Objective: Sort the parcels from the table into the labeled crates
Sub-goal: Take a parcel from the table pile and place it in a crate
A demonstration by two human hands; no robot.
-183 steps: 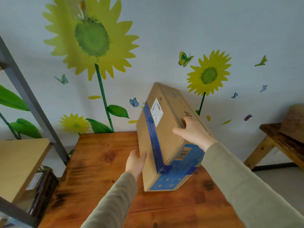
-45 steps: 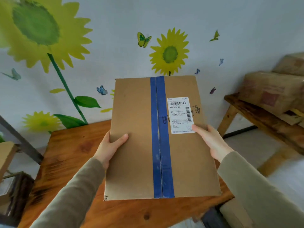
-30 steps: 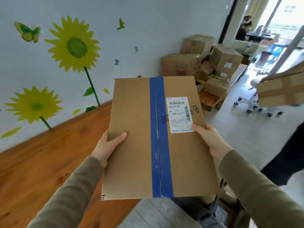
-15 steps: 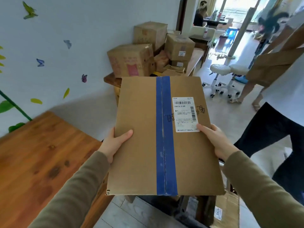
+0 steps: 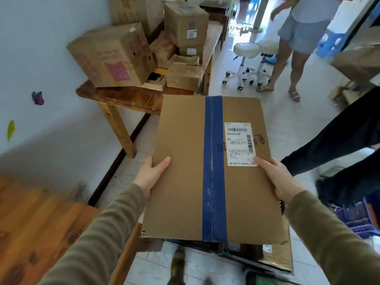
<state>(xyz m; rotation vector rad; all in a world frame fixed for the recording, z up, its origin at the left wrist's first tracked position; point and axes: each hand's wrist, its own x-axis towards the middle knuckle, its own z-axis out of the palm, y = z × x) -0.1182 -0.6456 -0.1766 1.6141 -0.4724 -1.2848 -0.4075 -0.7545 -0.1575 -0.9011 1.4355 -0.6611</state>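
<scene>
The white shipping label point(image 5: 240, 144) on the taped parcel point(image 5: 185, 182) carries barcodes and small print (too blurred to read); black handwriting beside it is illegible.

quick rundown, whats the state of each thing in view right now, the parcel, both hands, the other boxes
parcel: held off the table, taped shut, label facing up
left hand: gripping the parcel's left edge
right hand: gripping the parcel's right edge
boxes: closed, piled on a wooden bench
wooden table: lower left, nothing visible on it

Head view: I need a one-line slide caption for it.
Both hands, left and right, carry a blue-taped cardboard parcel flat, shipping label up, past a bench of stacked boxes.
</scene>
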